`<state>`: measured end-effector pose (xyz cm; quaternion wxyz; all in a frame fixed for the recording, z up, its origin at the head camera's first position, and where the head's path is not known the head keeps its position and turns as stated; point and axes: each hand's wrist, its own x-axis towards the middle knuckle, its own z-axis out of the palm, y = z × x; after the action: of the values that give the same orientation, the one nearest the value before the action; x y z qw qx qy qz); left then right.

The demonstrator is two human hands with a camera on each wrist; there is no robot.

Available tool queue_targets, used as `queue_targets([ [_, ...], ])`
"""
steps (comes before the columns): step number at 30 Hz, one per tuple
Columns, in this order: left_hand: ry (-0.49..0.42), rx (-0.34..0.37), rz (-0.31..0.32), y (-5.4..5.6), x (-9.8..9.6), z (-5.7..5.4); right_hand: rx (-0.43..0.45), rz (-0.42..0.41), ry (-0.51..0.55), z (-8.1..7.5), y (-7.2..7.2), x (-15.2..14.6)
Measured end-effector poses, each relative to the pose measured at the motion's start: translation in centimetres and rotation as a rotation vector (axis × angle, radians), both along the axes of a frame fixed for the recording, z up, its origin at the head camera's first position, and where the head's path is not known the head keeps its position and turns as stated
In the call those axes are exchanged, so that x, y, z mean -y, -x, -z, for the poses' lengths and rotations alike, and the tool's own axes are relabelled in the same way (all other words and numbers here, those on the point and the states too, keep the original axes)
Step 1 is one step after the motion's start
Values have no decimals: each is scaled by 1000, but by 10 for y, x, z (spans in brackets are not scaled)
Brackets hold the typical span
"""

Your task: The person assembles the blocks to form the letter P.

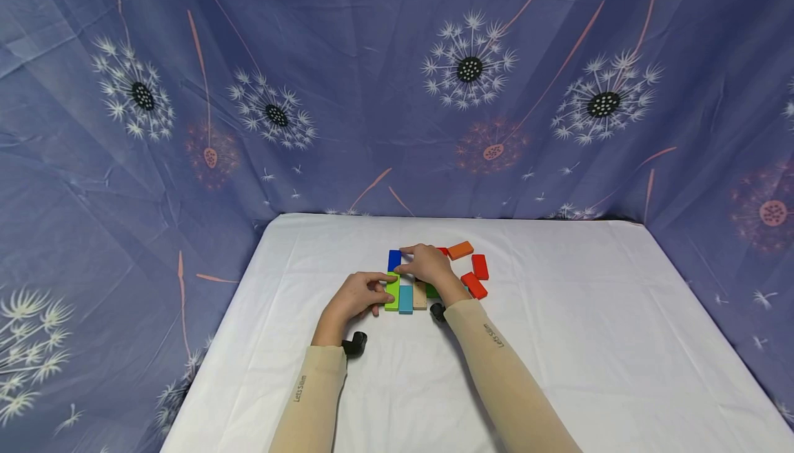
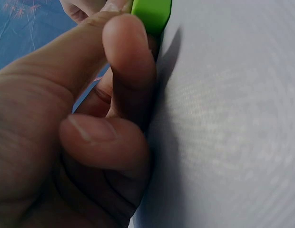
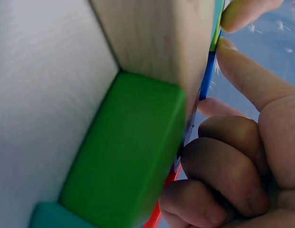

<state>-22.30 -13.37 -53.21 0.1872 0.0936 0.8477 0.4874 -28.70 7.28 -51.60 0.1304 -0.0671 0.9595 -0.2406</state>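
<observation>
My left hand (image 1: 358, 294) lies at a light green block (image 1: 393, 292), its index finger at the far part and its thumb lower down, pinching it. In the left wrist view that green block (image 2: 152, 14) shows beyond the curled fingers. With my right hand (image 1: 429, 265) I pinch a blue block (image 1: 394, 260) between thumb and index finger, its other fingers curled under. The blue block (image 3: 208, 76) meets the end of the light green one. Beside the green block stand a light blue block (image 1: 406, 300) and a wooden block (image 1: 420, 296); a dark green block (image 3: 123, 147) follows.
Red blocks (image 1: 480, 267) and an orange block (image 1: 460, 250) lie in a curve behind and right of my right hand, partly hidden by it. A white cloth (image 1: 577, 329) covers the table, with a dandelion-patterned curtain (image 1: 372, 94) around it. Black wrist cameras (image 1: 356, 344) sit at both wrists.
</observation>
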Motion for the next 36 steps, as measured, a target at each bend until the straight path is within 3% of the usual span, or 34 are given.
queue_targets([
  [21, -6, 27, 1, 0, -1, -1, -5, 16, 166, -8, -5, -29],
  [36, -10, 22, -19, -3, -2, -3, -23, 111, 233, -1, -23, -53],
])
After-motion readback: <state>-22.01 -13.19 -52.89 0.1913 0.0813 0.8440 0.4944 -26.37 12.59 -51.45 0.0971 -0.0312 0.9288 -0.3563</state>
